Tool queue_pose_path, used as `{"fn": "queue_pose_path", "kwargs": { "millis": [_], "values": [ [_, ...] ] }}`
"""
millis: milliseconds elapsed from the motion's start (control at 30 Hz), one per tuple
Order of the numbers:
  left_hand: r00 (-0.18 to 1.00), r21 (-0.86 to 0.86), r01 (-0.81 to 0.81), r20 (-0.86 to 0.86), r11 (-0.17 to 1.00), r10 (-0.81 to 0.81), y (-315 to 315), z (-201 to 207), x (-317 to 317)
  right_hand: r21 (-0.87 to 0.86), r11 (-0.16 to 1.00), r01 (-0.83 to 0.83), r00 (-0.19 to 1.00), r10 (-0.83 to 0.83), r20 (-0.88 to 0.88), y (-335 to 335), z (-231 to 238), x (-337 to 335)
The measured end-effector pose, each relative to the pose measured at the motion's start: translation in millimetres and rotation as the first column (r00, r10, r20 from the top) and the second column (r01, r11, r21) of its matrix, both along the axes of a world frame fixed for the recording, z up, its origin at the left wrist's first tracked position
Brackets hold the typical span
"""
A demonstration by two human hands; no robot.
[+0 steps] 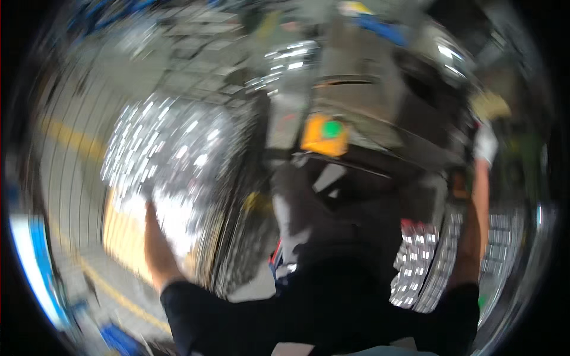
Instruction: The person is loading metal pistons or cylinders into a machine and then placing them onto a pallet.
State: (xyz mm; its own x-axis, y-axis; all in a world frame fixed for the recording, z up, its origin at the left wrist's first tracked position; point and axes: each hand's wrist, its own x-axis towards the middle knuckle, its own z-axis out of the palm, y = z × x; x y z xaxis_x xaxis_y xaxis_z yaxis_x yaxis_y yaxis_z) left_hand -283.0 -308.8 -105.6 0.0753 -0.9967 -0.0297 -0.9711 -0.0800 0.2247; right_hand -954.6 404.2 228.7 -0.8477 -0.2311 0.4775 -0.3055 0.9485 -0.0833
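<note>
Head view, and it's all motion blur: the left hand (pixel 155 204) reaches up into a heap of shiny metal parts (pixel 169 151), fingers lost in the glare, can't tell their grip. The right hand (pixel 485 142), white-gloved, stretches up by the dark machine (pixel 380 118) with its yellow box (pixel 323 135); grip unclear too. Work looks mid-way, nothing visibly finished
</note>
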Motion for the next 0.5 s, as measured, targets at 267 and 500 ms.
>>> {"fn": "queue_pose_path", "kwargs": {
  "millis": [267,500],
  "values": [
    [0.799,0.017,-0.200,-0.576,0.980,0.173,-92.2,-40.5,38.2,-0.278,0.951,0.135,0.988,-0.150,-0.034,-50.8,41.6,80.3],
    [0.869,-0.253,-0.378,-0.430,0.890,0.247,-20.5,30.7,-11.0,-0.641,0.737,-0.215,0.976,0.131,-0.177,-161.8,-6.0,10.1]
  ]
}}
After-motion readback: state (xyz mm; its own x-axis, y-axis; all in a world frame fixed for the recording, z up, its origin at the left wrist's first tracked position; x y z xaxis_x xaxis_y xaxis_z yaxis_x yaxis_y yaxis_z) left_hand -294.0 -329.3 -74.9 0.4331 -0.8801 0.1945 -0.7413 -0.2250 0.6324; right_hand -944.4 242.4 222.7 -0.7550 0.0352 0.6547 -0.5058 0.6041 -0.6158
